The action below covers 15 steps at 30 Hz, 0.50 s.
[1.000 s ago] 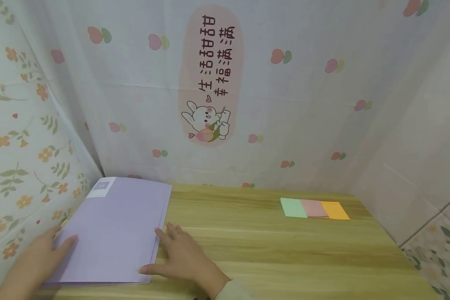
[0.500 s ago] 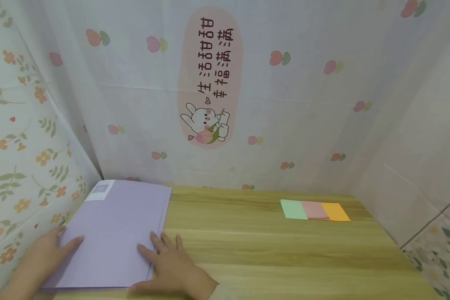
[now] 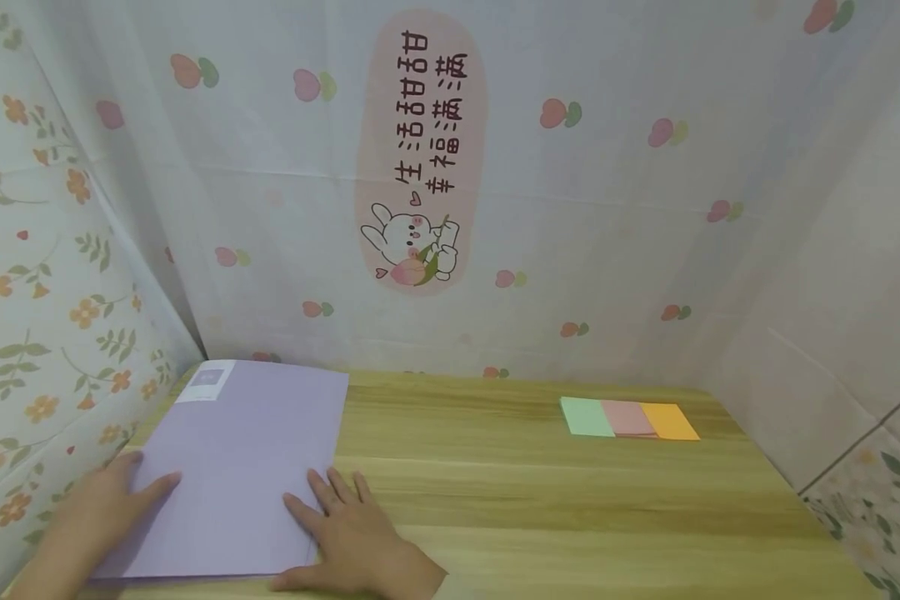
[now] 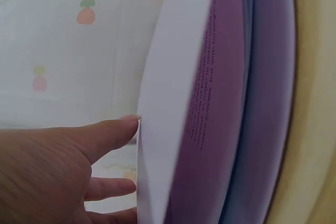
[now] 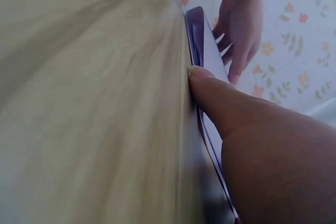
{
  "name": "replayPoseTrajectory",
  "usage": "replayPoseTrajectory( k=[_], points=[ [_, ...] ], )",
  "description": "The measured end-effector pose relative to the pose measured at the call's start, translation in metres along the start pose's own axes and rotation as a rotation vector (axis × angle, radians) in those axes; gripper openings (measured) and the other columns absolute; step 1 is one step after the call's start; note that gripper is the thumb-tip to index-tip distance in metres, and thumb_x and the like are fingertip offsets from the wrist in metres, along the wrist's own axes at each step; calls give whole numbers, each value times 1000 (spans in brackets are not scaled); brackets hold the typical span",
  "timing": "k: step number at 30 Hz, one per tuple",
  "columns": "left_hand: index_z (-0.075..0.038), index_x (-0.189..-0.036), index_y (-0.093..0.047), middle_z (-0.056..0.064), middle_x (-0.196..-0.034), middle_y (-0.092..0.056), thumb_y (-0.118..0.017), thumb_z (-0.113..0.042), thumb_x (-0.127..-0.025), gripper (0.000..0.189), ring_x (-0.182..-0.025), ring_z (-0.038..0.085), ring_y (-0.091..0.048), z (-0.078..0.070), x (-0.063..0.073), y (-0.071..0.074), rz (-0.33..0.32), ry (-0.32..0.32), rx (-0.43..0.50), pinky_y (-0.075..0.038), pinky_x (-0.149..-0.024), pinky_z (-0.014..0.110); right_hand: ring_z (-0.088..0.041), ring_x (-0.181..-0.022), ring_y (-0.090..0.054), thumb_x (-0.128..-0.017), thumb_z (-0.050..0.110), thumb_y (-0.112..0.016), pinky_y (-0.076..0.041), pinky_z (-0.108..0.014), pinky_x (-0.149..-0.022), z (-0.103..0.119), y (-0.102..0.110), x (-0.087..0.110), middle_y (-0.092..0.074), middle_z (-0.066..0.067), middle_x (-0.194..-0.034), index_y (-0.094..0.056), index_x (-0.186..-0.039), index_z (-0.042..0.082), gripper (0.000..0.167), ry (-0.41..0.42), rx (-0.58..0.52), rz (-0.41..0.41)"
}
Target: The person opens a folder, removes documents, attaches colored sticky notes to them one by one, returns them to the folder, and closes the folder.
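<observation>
A lilac folder (image 3: 232,467) with a white label in its far left corner lies flat at the table's left side. My left hand (image 3: 93,508) touches its left edge, thumb over the cover and fingers straight along the side. My right hand (image 3: 352,533) rests at the near right corner, fingers spread across the right edge. In the left wrist view, the near edge of the folder (image 4: 262,77) gapes a little and a printed sheet (image 4: 202,77) shows inside. The thumb (image 5: 215,90) in the right wrist view lies at the folder's near edge.
Green, pink and orange pads of sticky notes (image 3: 630,418) lie side by side at the table's back right. A patterned curtain (image 3: 607,208) hangs behind the wooden table (image 3: 510,508), and floral cloth (image 3: 52,333) borders its left side.
My right hand has come nearer and lies further over the folder's edge. My left hand has shifted right, and the folder has slid slightly right in the last half second.
</observation>
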<state>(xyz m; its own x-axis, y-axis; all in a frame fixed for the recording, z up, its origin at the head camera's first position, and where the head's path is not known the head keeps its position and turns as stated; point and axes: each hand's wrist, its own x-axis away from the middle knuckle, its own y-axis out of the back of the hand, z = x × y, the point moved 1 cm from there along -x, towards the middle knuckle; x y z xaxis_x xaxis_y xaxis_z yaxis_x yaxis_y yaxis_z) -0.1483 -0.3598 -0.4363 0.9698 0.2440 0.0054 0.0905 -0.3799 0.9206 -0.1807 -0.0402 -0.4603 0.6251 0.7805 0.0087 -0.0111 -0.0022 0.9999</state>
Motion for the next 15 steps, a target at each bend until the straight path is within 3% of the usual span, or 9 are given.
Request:
replayPoseTrajectory(
  k=[6,15],
  points=[
    [28,-131,-38,54,-126,-45,-57,-44,-100,81,-113,70,-45,-17,3,-4,-6,-53,-20,-44,-91,72,-26,-158,-18,-91,83,-33,-28,-51,-125,-11,1,15,-15,-2,-171,-11,-161,39,85,20,-52,23],
    [24,-138,-37,53,-125,-46,-55,-54,-99,89,-114,70,-46,-39,7,-18,62,-62,-16,-45,-89,72,-27,-158,-20,-94,80,-31,-30,-51,-125,-29,0,43,-19,-4,-171,-16,-162,37,82,11,-65,10]
  ],
)
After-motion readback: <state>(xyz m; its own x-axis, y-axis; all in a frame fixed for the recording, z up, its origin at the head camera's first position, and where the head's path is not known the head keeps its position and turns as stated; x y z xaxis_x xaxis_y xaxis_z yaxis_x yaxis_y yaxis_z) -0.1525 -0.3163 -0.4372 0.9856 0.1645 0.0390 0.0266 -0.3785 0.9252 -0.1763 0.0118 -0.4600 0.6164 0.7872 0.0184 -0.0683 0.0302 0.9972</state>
